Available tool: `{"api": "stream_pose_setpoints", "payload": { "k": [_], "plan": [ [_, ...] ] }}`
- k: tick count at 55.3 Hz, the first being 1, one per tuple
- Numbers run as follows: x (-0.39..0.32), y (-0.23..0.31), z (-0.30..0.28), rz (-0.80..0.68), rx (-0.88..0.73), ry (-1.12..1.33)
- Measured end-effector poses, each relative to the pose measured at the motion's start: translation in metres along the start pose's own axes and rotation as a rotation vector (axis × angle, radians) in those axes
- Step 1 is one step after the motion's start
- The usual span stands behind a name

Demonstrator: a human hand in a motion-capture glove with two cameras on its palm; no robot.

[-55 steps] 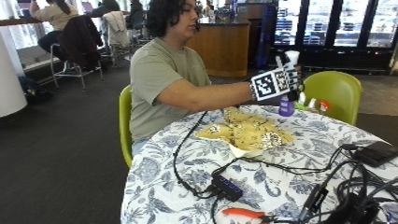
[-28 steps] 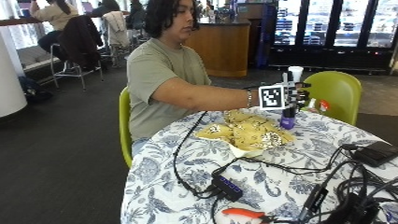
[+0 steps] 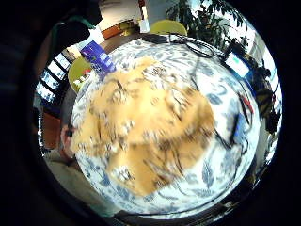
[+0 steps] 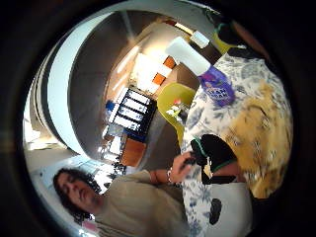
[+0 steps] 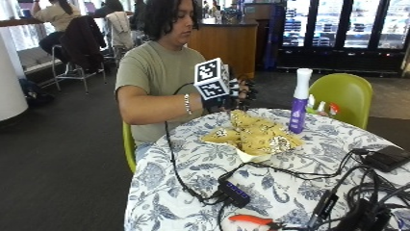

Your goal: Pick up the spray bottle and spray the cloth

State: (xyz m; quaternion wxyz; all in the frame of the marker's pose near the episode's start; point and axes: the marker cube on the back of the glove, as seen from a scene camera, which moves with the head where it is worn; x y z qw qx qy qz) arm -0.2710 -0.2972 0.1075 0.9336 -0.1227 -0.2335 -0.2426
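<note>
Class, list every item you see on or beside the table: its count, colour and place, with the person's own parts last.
spray bottle: one, purple with white top, upright on the table beside the cloth, not held.
cloth: one, yellow patterned, crumpled mid-table.
tablecloth: one, white with blue flowers, covering the table.
cables: several, black, across the table.
pliers: one, orange-handled, near edge.
chairs: two, green, at the table.
right hand: one, black-gloved, raised above the cloth, holding nothing.
</note>
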Motion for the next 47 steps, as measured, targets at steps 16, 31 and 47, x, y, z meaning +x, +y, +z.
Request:
{"api": "stream_pose_setpoints", "payload": {
  "k": [16, 31, 47],
  "plan": [
    [-0.004, 0.115, -0.06, 0.016, -0.153, 0.15],
    [0.003, 0.182, -0.074, -0.081, -0.391, 0.421],
    [-0.004, 0.226, -0.058, -0.098, -0.429, 0.441]
  ]
}}
